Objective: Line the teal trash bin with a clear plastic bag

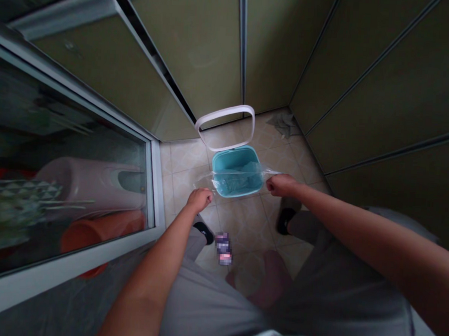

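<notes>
A turquoise trash bin (219,160) stands on the tiled floor in front of me, its white rim frame (225,111) tilted up at the back. A clear plastic bag (239,178) is stretched across the bin's mouth and partly hangs inside. My left hand (200,200) is closed on the bag's edge just outside the bin's front left corner. On the other side, my right hand (283,185) grips the bag in a fist and draws it taut to the right. The fingertips of both hands are hidden.
A blurred-out, small dark item (224,248) lies on the floor between my feet. A grey cloth (285,123) lies in the far corner. Panels (204,51) rise behind the bin. Left is a framed glass door (154,184), with an orange bucket (93,231) behind it.
</notes>
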Motion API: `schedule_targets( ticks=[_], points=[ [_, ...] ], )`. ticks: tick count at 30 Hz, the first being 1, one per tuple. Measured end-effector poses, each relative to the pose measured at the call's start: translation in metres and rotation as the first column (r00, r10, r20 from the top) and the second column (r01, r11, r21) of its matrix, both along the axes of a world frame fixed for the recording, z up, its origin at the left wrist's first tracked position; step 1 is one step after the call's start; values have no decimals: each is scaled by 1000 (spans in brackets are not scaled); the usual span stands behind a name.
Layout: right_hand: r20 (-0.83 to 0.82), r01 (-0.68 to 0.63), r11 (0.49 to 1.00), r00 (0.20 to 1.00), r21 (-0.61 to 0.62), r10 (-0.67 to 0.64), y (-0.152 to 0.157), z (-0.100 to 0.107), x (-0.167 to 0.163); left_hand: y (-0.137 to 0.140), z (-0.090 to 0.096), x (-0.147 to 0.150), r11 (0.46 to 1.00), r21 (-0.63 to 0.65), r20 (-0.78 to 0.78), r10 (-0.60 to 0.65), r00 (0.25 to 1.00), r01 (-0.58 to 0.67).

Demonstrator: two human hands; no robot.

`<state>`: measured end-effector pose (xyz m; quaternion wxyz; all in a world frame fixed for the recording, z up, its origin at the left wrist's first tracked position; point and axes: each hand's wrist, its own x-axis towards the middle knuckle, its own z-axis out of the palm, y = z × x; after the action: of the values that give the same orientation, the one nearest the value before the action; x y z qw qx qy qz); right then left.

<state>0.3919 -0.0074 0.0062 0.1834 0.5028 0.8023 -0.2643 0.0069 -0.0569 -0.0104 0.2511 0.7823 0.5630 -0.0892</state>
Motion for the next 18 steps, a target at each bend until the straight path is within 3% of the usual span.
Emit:
schedule_targets(
  ticks=[5, 11, 15, 18],
  points=[
    [-1, 41, 999, 999, 20, -41, 3, -4, -2, 2, -7, 2, 1000, 17, -62, 19, 998, -18],
    [-37, 201, 976, 979, 82, -198, 9, -10, -8, 10, -20, 1, 986, 108, -62, 134, 989, -127],
    [-101, 310, 948, 948, 76, -302, 14, -25, -7, 16, -24, 2, 957, 75, 49, 276, 960, -279],
    [-217, 409, 912, 892, 19, -396, 20, -36, -5, 19, -18, 5, 891, 32, 163, 443, 882, -454]
  ],
)
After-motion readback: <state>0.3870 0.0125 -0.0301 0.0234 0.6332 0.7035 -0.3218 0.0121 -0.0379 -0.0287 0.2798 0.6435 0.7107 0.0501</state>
